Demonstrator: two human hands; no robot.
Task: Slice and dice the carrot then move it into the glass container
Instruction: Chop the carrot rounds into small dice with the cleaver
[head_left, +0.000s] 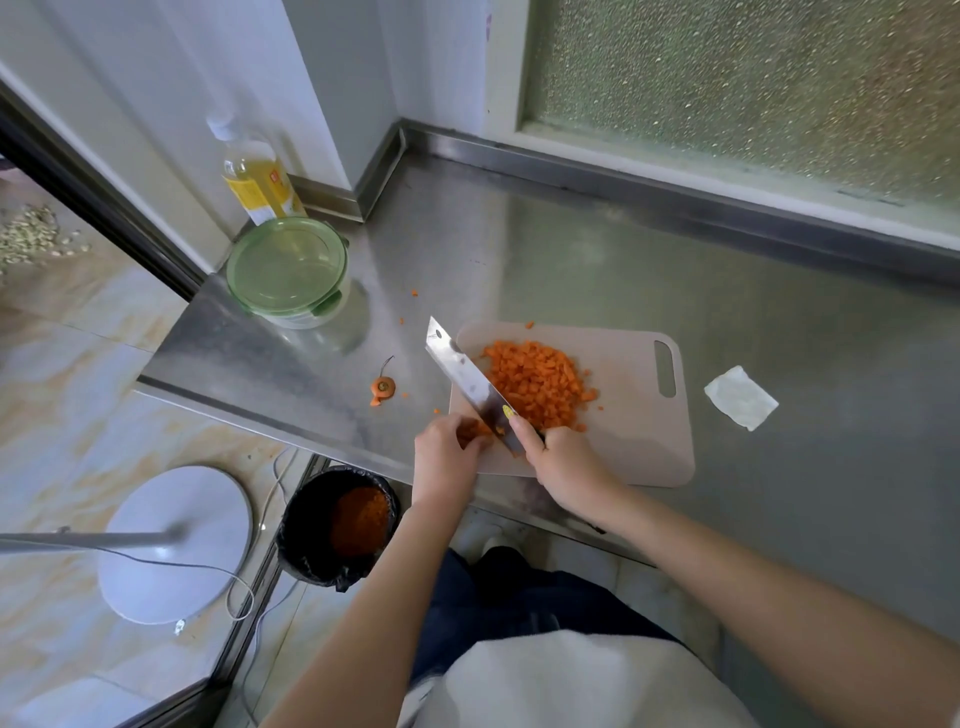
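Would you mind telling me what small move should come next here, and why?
Probably one more cut: the right hand holds the knife beside the uncut carrot pieces that the left hand grips; the glass container is lidded.

Orange diced carrot (535, 382) heap, green-lidded glass container (288, 270) well apart

A: Route from board (639, 415) to the lidded container (285, 270) at the counter's (571, 249) left edge?
B: Bare steel between, a few orange crumbs. Knife (467, 379) slants over the board's left end. Carrot stub (383, 387) near the front edge.
A: Elsewhere?
B: Bottle (257, 176) just behind the container. Right of the board, folded paper (741, 397), then open steel.
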